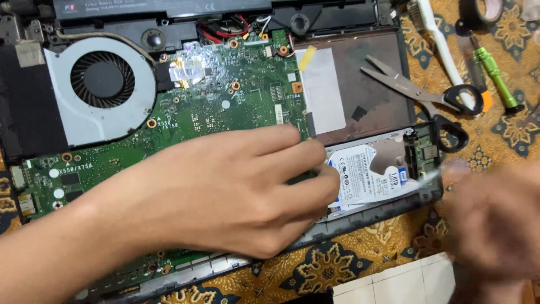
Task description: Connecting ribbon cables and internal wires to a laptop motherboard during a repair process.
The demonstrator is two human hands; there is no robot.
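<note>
green board point(225, 107) is lying open in the laptop shell, and the left hand point(225, 191) is resting palm-down over its lower right part, fingers loosely curled with the tips touching the drive point(365, 174) just right of the board, gripping nothing visible. the right hand point(495, 225), far right of the board, is blurring; its grip cannot be told. scissors point(422, 95) are lying right of the board, above the drive.

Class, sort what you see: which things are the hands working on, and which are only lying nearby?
In use: left hand, blurred right hand, hard drive, green circuit board.
Lying about: scissors, green screwdriver, white brush, tape roll.
</note>
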